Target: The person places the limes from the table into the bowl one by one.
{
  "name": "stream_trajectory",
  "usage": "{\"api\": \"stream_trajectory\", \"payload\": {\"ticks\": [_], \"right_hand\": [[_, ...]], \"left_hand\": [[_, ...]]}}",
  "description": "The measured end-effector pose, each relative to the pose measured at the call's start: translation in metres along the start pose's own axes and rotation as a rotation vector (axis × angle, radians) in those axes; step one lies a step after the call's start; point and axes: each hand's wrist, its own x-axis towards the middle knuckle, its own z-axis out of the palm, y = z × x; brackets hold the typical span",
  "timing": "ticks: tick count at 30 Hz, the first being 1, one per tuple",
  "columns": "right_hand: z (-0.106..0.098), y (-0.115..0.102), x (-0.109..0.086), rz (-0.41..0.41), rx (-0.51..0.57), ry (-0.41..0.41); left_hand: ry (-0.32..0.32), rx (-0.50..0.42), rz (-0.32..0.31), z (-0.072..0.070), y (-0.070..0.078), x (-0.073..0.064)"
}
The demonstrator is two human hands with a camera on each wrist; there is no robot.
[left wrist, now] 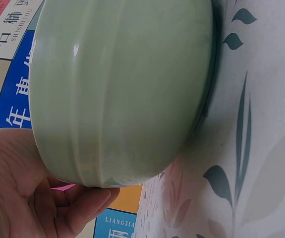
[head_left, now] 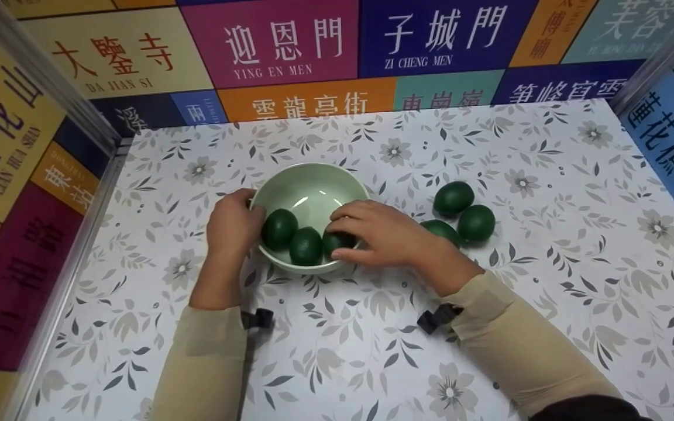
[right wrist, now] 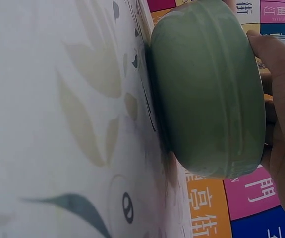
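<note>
A pale green bowl [head_left: 313,181] stands upright on the patterned tabletop. My left hand [head_left: 231,225] grips its left rim, thumb on top and fingers along the outer wall; the left wrist view shows those fingers against the bowl's side. Inside, two dark green oval fruits [head_left: 306,247] lie at the near left. My right hand [head_left: 381,231] reaches over the right rim with curled fingers round a third dark green oval fruit [head_left: 340,241], low in the bowl and partly hidden by them. In the right wrist view the bowl's outer wall [right wrist: 206,94] hides the fingertips.
Right of the bowl, three more dark green fruits [head_left: 477,223] lie close together, one partly behind my right forearm. The white tabletop [head_left: 337,362] has a grey leaf print. Panels with large lettering [head_left: 278,44] stand along the back and both sides.
</note>
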Motion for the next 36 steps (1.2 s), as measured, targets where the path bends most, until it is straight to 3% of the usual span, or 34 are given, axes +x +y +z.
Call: {"api": "stream_trajectory", "payload": {"ticks": [12,36], "right_hand": [[-0.003,-0.001,-0.002,-0.01,-0.003,0.036],[-0.012,-0.002,-0.009,0.001,0.0,0.057]], "left_hand": [[-0.023,0.001,-0.023,-0.001,0.002,0.0],[-0.019,0.005,-0.007,-0.001,0.001,0.001]]}}
